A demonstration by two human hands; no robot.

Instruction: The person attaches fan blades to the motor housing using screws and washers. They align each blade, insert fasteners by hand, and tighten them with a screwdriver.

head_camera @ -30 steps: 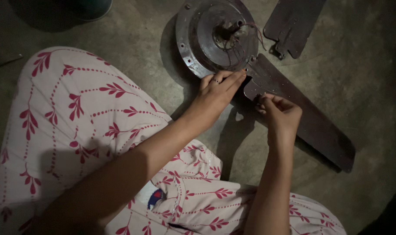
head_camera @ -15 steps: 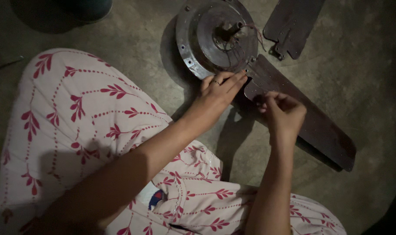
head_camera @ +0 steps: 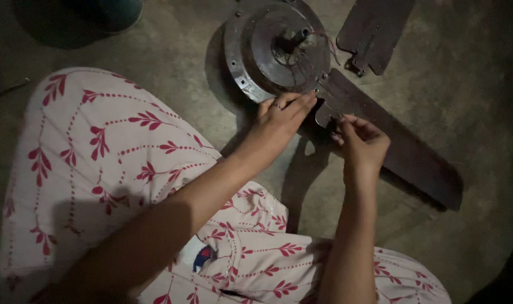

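I see a bare grey concrete floor (head_camera: 482,95), stained and scuffed, dim light, dark shadow pooling top left.

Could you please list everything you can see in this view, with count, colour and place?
fan motor housing: one, dull grey metal, round, on the floor at top centre.
attached fan blade: one, dark brown, running from the housing toward the lower right.
loose fan blade: one, dark brown, on the floor at top right, apart from the housing.
floor: grey concrete, under everything.
patterned trousers: white with red leaf print, left and bottom.
left hand: fingers flat against the housing rim and blade root, ring on one finger.
right hand: fingertips pinched at the blade's root.
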